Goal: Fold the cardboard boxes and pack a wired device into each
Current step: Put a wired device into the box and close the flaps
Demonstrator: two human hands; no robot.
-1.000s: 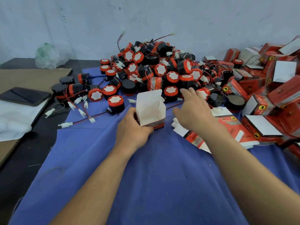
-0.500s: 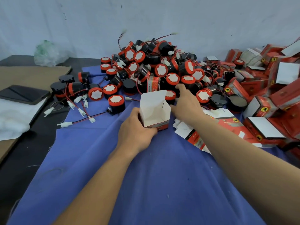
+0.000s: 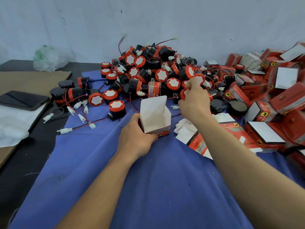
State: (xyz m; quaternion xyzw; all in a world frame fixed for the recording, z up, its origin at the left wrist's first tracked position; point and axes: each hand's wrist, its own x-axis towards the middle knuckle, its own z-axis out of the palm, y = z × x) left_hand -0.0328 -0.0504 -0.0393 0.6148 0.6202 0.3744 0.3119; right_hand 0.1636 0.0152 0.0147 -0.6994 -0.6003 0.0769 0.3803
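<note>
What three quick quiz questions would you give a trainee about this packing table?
1. True or false: the open box that the left hand holds upright already has a device inside.
2. What is in the grip of the right hand? A: a red wired device at the edge of the pile; B: a roll of tape; C: a pair of scissors.
3. Fill in: under both hands lies a ___ cloth.
Key: 1 false, only its bare white inside shows; 2 A; 3 blue.
</note>
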